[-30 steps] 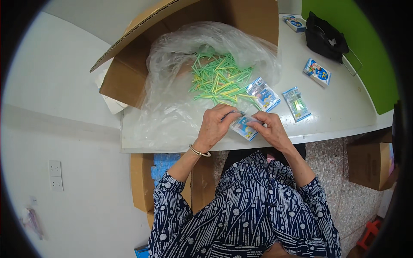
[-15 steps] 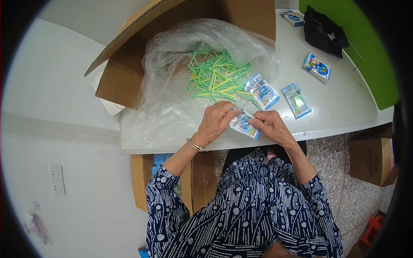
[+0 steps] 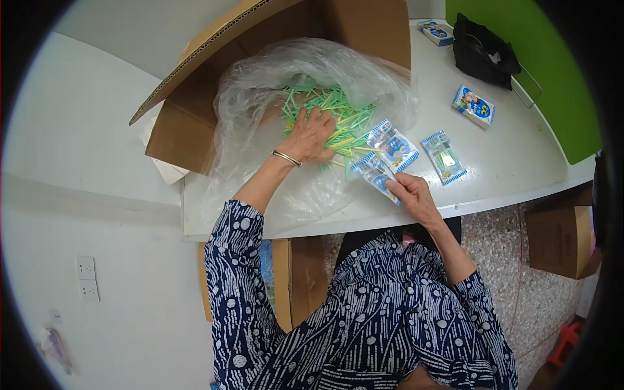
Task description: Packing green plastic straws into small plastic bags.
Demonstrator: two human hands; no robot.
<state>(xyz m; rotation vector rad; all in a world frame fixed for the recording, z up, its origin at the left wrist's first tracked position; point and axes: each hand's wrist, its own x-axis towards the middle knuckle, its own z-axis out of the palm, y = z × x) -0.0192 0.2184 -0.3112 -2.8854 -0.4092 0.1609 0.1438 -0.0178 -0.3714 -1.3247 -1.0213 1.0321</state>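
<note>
A loose heap of thin green and yellow sticks lies on a clear plastic bag. My left hand is on the near left side of this heap, fingers bent and apart among the sticks; the fingertips are partly hidden. Between the thumb and fingers of my right hand is a small clear packet with blue printing, tilted over the table's near part. Just beyond it lies a similar blue-and-white packet. Further right, another packet shows green sticks through its clear front.
A large open cardboard box stands behind the bag. On the white table are a small blue-and-white box, a second one and a black bag. A green panel borders the right. Cardboard boxes sit below.
My left hand has let go of the packet and moved up and left onto the heap of sticks. The packet stays in my right hand.
</note>
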